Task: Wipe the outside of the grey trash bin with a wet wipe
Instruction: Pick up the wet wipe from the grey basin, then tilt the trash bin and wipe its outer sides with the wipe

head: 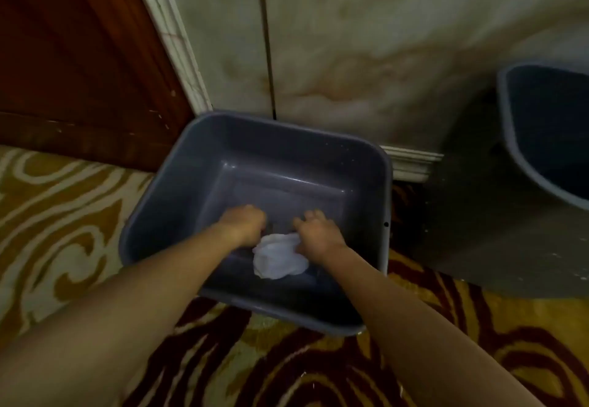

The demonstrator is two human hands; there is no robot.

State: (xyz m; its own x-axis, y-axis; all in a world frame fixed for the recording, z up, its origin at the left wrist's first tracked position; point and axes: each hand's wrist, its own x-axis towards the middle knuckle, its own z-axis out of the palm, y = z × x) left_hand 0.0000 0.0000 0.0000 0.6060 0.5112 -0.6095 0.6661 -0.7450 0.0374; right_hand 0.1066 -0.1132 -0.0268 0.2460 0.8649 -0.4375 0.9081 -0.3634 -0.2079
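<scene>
The grey trash bin (149,205) stands upright on the carpet against the wall, and I look down into its open top. Both my forearms reach over its near rim into it. A crumpled white wet wipe (277,261) hangs between my hands, low inside the bin near the front wall. My left hand (245,225) is curled into a fist at the wipe's upper left corner. My right hand (318,234) lies palm down on the wipe's right side, fingers pointing away from me. The fingertips of both hands are hidden.
A second grey bin (522,151) stands at the right edge, partly cut off. A dark wooden door (73,65) is at the left, a marble-patterned wall (350,55) with a white skirting behind. Patterned gold and dark red carpet (287,368) covers the floor.
</scene>
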